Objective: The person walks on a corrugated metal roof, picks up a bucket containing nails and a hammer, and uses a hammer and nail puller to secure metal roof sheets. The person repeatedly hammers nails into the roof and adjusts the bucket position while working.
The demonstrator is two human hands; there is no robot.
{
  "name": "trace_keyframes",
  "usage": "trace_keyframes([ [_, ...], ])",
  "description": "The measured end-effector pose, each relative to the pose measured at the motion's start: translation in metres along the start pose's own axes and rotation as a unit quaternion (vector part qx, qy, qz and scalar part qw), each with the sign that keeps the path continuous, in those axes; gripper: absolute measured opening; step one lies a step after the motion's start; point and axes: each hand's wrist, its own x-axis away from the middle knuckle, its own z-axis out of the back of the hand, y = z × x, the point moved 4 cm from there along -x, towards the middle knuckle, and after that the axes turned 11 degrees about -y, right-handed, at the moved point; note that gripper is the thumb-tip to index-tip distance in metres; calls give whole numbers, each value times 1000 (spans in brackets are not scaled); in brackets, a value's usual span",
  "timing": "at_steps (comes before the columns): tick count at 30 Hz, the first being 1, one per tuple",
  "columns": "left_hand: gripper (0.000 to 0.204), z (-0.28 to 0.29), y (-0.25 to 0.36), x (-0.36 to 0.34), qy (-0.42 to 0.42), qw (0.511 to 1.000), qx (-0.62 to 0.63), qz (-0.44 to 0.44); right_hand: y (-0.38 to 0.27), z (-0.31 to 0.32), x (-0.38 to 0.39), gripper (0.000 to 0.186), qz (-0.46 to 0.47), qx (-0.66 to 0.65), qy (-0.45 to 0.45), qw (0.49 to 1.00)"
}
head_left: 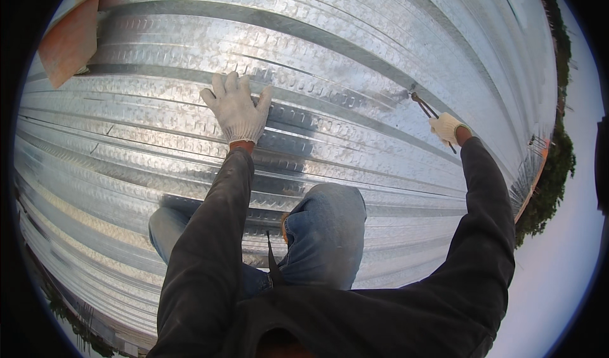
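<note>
My left hand (238, 107), in a pale knit work glove, lies flat with its fingers spread on ribbed galvanised metal decking (171, 41). Nothing is in it. Farther right, my right hand (446, 128), gloved the same way, is closed around the handles of dark, rusty pincers (426, 107). Their head points away from me to the far left and meets the decking beside a raised rib. From this angle I cannot tell whether the jaws grip anything there.
My bent knee (327, 225) in blue jeans rests over the sheets near me. A rusty orange metal plate (70, 44) stands at the far left. Rebar ends (536, 145) show by the decking's right edge, with trees (552, 180) and sky beyond it.
</note>
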Motion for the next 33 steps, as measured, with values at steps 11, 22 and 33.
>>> trace_keyframes([
  [11,57,-4,-2,3,5,1000,-16,-2,-7,43,-8,20,12,343,187,921],
  [22,54,1,-1,-3,-2,1000,-4,-3,15,3,-11,19,-18,-204,-151,967],
  [33,54,-2,-1,-1,-8,1000,-7,10,10,31,-6,18,123,377,407,823],
])
